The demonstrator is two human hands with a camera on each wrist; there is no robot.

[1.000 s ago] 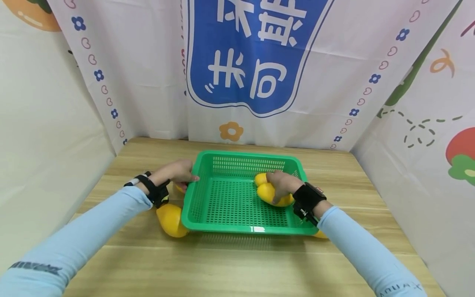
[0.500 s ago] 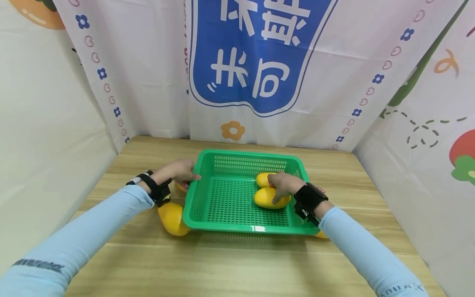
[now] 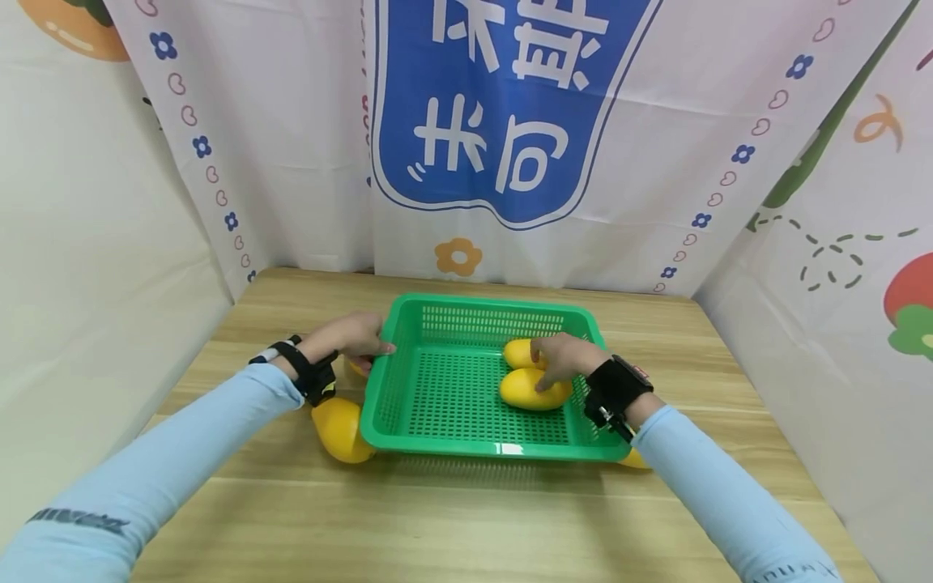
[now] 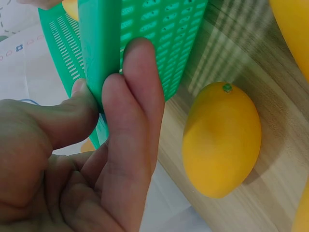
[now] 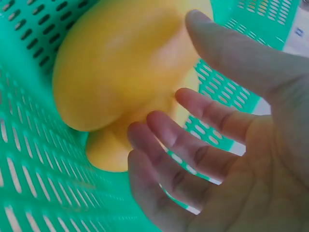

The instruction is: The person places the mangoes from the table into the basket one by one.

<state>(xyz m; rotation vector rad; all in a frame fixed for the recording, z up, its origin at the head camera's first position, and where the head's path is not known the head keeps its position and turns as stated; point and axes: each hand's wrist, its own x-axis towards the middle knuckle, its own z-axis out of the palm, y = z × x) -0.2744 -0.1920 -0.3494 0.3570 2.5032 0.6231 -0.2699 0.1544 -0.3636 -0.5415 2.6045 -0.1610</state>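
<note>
ok so my left grip [image 3: 355, 338] is clamped on the left rim of the green basket [image 3: 503, 450], thumb on the inner side and fingers on the outside wall. my right grip [image 3: 564, 356] is inside the basket toward the right end, fingers spread apart and loosely bent, not wrapped around anything. it's right over two yellow fruits that look like mangoes: the front fruit [image 3: 530, 390], lying sideways near my thumb, and the back fruit [image 3: 517, 354], just behind it and partly covered by my fingers. can't tell if my thumb is actually touching the front one or just next to it. basket sits flat on the wood-look counter [image 3: 437, 526]. outside it there's a bigger-looking fruit [image 3: 341, 431] at the front left corner, and a bit of yellow fruit [image 3: 636, 459] peeks out by the front right corner, mostly hidden behind the basket and my arm. from my left wrist cam you also get a whole fruit [image 4: 222, 145] with a little green stem spot, lying on the counter beside the basket wall. i've got black wrist straps [image 3: 615, 389] and light blue sleeves [image 3: 156, 470] on, and behind it all hangs a white cloth [image 3: 291, 202] with a big blue panel [image 3: 481, 190].
</note>
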